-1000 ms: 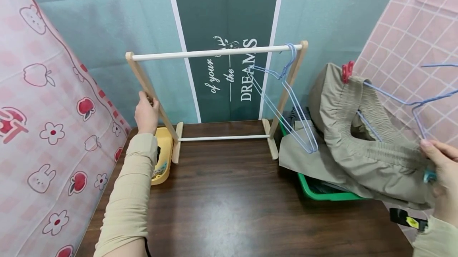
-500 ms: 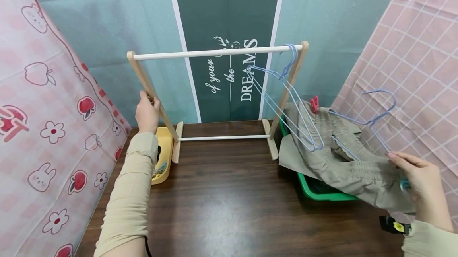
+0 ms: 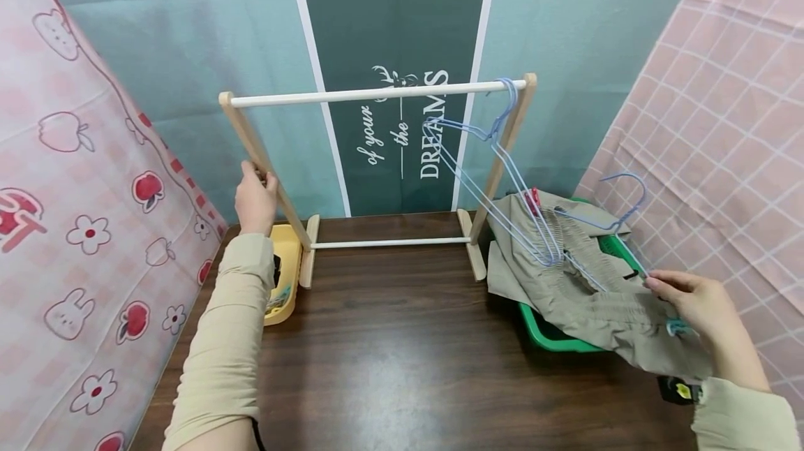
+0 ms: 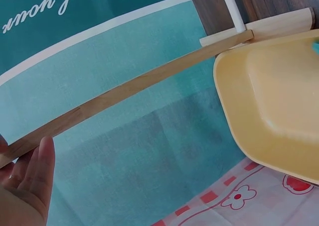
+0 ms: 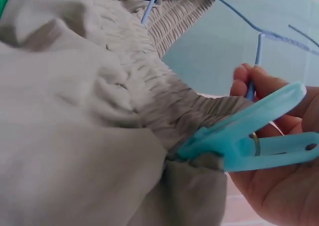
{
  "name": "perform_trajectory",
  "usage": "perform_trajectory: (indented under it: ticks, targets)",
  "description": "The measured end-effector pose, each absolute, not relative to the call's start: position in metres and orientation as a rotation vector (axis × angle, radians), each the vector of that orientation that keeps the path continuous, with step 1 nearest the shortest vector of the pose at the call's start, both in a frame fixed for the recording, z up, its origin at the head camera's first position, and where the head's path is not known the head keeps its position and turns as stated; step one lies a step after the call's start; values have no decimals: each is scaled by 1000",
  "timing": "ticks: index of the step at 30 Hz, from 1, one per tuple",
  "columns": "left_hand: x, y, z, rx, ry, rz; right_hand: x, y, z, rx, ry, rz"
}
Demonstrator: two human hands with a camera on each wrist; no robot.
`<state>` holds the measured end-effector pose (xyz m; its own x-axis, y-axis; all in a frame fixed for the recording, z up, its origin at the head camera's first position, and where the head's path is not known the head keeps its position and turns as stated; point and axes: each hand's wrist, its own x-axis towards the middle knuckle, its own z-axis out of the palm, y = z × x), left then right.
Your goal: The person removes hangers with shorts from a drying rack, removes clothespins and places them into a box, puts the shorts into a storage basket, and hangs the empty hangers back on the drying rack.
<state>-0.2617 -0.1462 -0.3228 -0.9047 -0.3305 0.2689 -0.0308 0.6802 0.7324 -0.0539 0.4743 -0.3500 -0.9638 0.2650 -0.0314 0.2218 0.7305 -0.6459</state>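
My left hand grips the left wooden post of a small clothes rack; in the left wrist view its thumb and fingers lie on either side of the post. At the right, my right hand pinches one arm of a blue wire hanger. Grey-khaki pants with a gathered elastic waist are clipped to this hanger. A red clothespin holds the far end of the waistband. The near end carries a teal clothespin, close beside my fingers. The pants lie slackly over a green basket.
Blue wire hangers hang at the right end of the rack's bar, in front of the pants. A yellow tray with small clips stands by the left foot. Pink cloth borders the right side.
My right hand has moved left and lowered the hanger with the pants onto the green basket. The left hand has stayed on the post.
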Motion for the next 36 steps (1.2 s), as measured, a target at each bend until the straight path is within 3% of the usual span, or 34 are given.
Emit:
perform_trajectory:
  ticks: [9,19,36]
  targets:
    - [-258,-145,-318,304,-2505,-1153,-74,445,-347,-220,-2897,762]
    - [-258,-145,-318,313,-2508,-1165,-105,403,-357,-541,-2543,1037]
    - [-263,-136,-312,345,-2531,-1175,-109,415,-345,-584,-2097,1304]
